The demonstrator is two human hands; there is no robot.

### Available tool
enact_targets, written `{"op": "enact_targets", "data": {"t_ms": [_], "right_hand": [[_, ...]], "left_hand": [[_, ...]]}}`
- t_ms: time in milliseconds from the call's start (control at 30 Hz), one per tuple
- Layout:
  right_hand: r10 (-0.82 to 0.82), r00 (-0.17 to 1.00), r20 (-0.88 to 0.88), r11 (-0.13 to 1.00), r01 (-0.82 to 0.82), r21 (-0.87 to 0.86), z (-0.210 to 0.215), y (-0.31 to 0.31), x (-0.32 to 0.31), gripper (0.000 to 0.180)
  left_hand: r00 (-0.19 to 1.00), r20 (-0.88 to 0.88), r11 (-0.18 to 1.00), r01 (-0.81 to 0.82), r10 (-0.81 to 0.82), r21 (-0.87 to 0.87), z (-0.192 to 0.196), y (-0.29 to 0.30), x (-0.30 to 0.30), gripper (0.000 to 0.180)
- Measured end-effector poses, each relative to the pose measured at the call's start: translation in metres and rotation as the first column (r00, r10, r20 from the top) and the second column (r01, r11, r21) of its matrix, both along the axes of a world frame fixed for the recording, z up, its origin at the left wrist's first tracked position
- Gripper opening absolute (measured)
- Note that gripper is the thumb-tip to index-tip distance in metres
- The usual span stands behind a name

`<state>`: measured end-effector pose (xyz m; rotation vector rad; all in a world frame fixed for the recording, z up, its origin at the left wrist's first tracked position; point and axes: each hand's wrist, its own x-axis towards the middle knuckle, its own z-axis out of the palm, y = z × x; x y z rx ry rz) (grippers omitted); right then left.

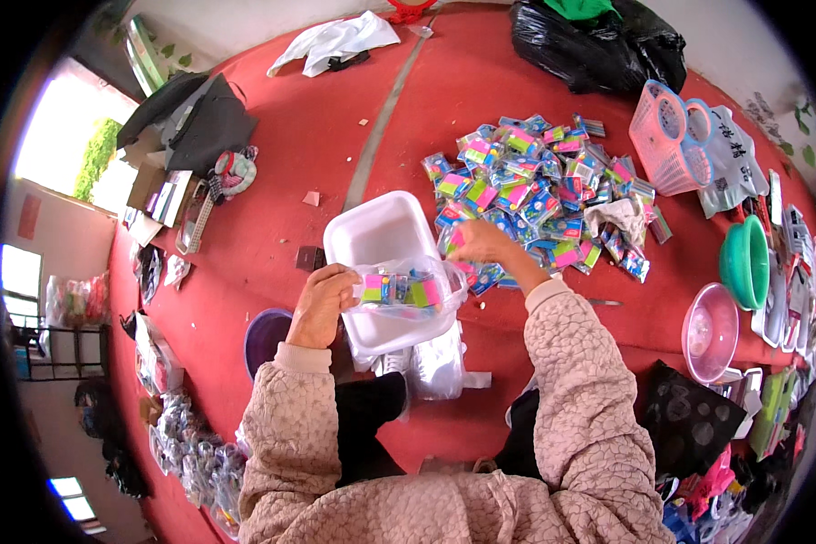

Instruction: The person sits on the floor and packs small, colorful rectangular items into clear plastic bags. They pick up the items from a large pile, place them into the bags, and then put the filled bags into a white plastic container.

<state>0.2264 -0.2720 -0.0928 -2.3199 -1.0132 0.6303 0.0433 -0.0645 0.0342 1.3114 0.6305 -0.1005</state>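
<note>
My left hand is closed on the edge of a clear plastic bag, which holds several small packets in pink, green and blue. The bag lies over the near half of a white rectangular plastic basin. At the basin's right rim, my right hand is pinched on a small packet, partly hidden by the fingers. Just beyond that hand spreads a big heap of similar packets with pink and lime-green blocks in blue-printed wrapping. A crumpled pale cloth lies on the heap's right side.
White shoes stand under the basin's near end. A purple basin is at left. To the right are a pink basket, a green basin and a pink basin. Black bags lie at the back on the red floor.
</note>
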Motion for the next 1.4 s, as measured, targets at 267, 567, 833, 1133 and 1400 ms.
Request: {"op": "enact_targets", "data": {"t_ms": [267,567,833,1133,1400], "right_hand": [[-0.071,0.975,-0.21,0.997,0.076,0.015,-0.026,-0.006,0.002,0.03],[0.31,0.73,-0.608,0.835,0.097,0.542,0.117,0.003,-0.051,0.029],[0.09,0.987,0.132,0.966,-0.119,0.232,0.047,0.065,-0.113,0.02],[0.216,0.934,0.286,0.97,-0.238,0.045,0.027,0.054,-0.114,0.025],[-0.075,0.944,0.32,0.941,0.173,-0.292,0.064,0.025,-0.101,0.024]], "left_hand": [[1.0,-0.002,0.998,0.019,-0.019,-0.064,0.0,-0.004,-0.004,0.01],[0.991,0.058,0.967,0.101,-0.117,0.232,0.003,-0.007,-0.013,0.007],[0.99,0.009,0.99,-0.142,0.142,0.011,-0.013,0.012,-0.017,0.01],[0.993,-0.02,0.992,-0.118,0.118,0.042,-0.028,0.022,-0.012,0.015],[0.99,0.041,0.987,-0.137,0.134,0.086,-0.026,0.019,-0.009,0.013]]}}
